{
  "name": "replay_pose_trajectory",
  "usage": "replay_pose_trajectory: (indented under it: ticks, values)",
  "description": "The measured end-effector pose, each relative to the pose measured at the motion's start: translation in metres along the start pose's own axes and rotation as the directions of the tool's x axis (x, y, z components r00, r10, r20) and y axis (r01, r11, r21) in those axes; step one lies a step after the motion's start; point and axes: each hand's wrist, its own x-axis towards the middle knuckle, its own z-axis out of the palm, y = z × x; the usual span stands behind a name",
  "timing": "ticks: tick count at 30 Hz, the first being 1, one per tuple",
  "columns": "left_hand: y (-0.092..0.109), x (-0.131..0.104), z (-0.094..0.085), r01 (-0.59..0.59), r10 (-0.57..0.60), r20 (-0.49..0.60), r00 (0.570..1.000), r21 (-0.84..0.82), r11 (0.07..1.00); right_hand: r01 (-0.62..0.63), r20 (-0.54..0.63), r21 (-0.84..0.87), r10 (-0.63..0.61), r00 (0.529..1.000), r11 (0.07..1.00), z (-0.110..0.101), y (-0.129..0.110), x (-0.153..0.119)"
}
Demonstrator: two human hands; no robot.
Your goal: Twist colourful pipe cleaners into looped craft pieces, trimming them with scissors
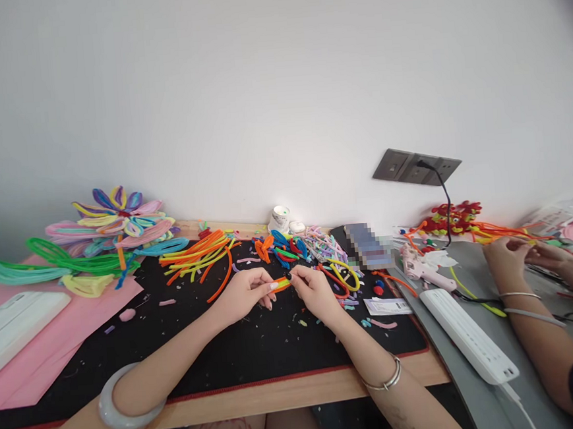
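Note:
Between my two hands is a short bundle of orange and yellow pipe cleaners [284, 283], raised above the black desk mat [189, 361]. My left hand [252, 288] pinches its left end with thumb and fingers. At the other end, my right hand [315, 290] is closed on it too, thumb and index finger pressed together. Loose orange and yellow pipe cleaners [200, 253] lie fanned out beyond my left hand. Just past my hands sits a heap of blue, red and green pipe cleaner pieces [285, 247].
Pipe cleaner flowers [118, 221] and pink sheets [91, 322] are at left, with a white box [22, 321]. A paper cup [280, 218] stands by the wall. At right are a glue gun [424, 270], a power strip [469, 335] and another person's hands [508, 260].

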Motion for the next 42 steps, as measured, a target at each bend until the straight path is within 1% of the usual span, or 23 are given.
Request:
replay_pose_trajectory:
  ticks: [3,7,12,14,16,18,20,22,23,25,28,29,31,32,33,34,35,37,39,42]
  values:
    - [-0.001,0.001,0.0,0.028,-0.029,-0.025,0.999,-0.027,0.999,-0.021,-0.014,0.0,0.021,1.0,1.0,-0.001,0.002,0.001]
    - [-0.001,0.001,0.0,0.06,-0.06,0.005,0.998,-0.041,0.997,0.019,-0.042,-0.066,-0.022,0.999,0.998,-0.002,0.001,0.002]
    - [-0.003,0.001,0.002,0.0,0.0,-0.002,1.0,-0.034,0.999,0.113,-0.069,-0.202,-0.129,0.989,0.973,-0.002,-0.004,0.002]
    - [-0.002,0.001,0.001,0.003,-0.003,-0.01,1.0,-0.027,1.0,0.138,-0.076,-0.246,-0.161,0.984,0.959,-0.003,-0.005,0.004]
    - [0.0,0.0,-0.003,0.004,-0.003,-0.036,0.999,0.014,1.0,0.126,-0.089,-0.286,-0.157,0.984,0.95,-0.008,-0.003,0.011]
    - [0.003,-0.001,-0.009,-0.021,0.034,-0.103,0.994,0.12,0.993,0.074,-0.139,-0.343,-0.129,0.982,0.936,-0.015,0.003,0.021]
    - [0.006,-0.002,-0.017,-0.055,0.113,-0.206,0.972,0.269,0.962,0.048,-0.171,-0.42,-0.131,0.977,0.906,-0.024,0.01,0.035]
    - [0.008,-0.001,-0.024,-0.067,0.205,-0.306,0.93,0.407,0.911,0.051,-0.178,-0.493,-0.158,0.971,0.869,-0.03,0.019,0.05]
    - [0.009,-0.001,-0.027,-0.063,0.245,-0.346,0.906,0.462,0.885,0.048,-0.186,-0.514,-0.166,0.969,0.856,-0.031,0.023,0.058]
    - [0.008,0.001,-0.034,-0.037,0.3,-0.393,0.869,0.553,0.833,0.017,-0.216,-0.552,-0.162,0.963,0.833,-0.03,0.03,0.069]
    - [0.006,0.005,-0.046,0.041,0.336,-0.428,0.839,0.666,0.745,-0.005,-0.255,-0.577,-0.174,0.951,0.817,-0.024,0.036,0.074]
    - [0.005,0.006,-0.05,0.086,0.35,-0.448,0.823,0.707,0.702,-0.001,-0.255,-0.576,-0.178,0.95,0.818,-0.022,0.038,0.073]
    - [0.002,0.008,-0.06,0.196,0.38,-0.477,0.793,0.789,0.582,0.0,-0.246,-0.569,-0.171,0.954,0.822,-0.019,0.041,0.069]
    - [0.0,0.008,-0.064,0.259,0.364,-0.483,0.796,0.816,0.516,-0.004,-0.24,-0.566,-0.16,0.957,0.824,-0.019,0.042,0.066]
    - [-0.002,0.008,-0.068,0.31,0.324,-0.481,0.814,0.833,0.458,-0.007,-0.238,-0.563,-0.154,0.959,0.826,-0.019,0.043,0.064]
    - [-0.004,0.008,-0.071,0.354,0.277,-0.489,0.827,0.836,0.419,-0.008,-0.241,-0.56,-0.153,0.958,0.829,-0.02,0.043,0.062]
    - [-0.005,0.008,-0.074,0.383,0.241,-0.499,0.833,0.833,0.4,-0.004,-0.245,-0.557,-0.159,0.957,0.831,-0.02,0.044,0.06]
    - [-0.007,0.008,-0.076,0.387,0.201,-0.486,0.85,0.837,0.388,0.019,-0.249,-0.55,-0.186,0.95,0.835,-0.022,0.043,0.059]
    - [-0.008,0.007,-0.076,0.372,0.174,-0.466,0.867,0.84,0.395,0.042,-0.251,-0.546,-0.211,0.945,0.837,-0.022,0.042,0.058]
    - [-0.008,0.008,-0.076,0.36,0.152,-0.459,0.875,0.829,0.428,0.055,-0.249,-0.545,-0.224,0.942,0.837,-0.022,0.039,0.056]
